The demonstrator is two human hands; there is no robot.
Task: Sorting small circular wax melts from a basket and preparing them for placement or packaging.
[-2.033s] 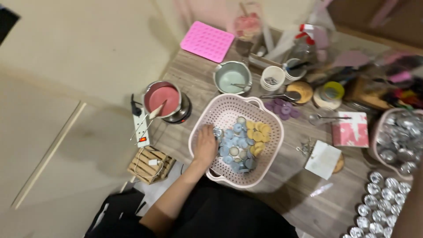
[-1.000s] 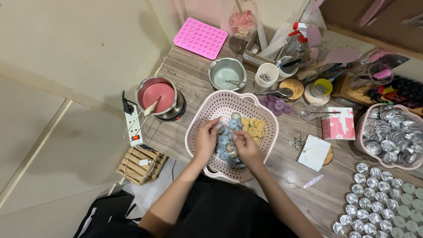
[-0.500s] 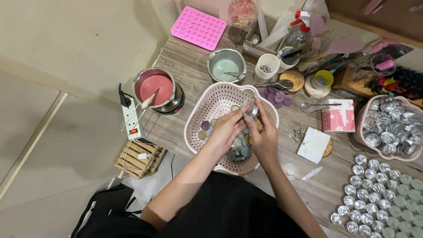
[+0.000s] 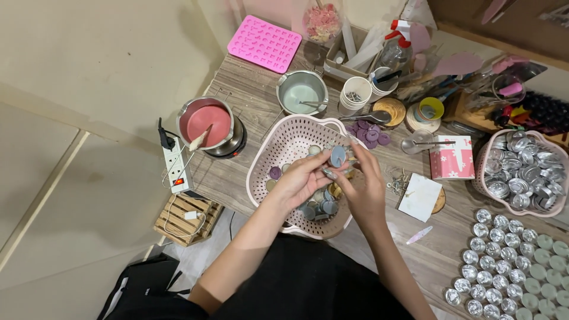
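Blue wax disc (image 4: 338, 156) pinched between both hands' grip, above basket (image 4: 278, 148).

The basket (image 4: 278, 157) sits on the table (image 4: 432, 255), the pot (image 4: 207, 125) to its left. Behind it stands a bowl (image 4: 301, 93); right, seemingly, lies a box (image 4: 451, 157).

Wall: we see a plain cream wall (image 4: 106, 53) along the left side, meeting the floor at a pale skirting strip (image 4: 41, 195).
Floor: we see smooth beige floor (image 4: 65, 261) below it, evenly lit.
Furniture: we look down on a grey-brown wood-grain table (image 4: 255, 95), crowded with craft supplies; just beside its left edge sits a small slatted wooden crate (image 4: 184, 219).
Far side: we make out a brown board surface (image 4: 474, 15) behind the table.
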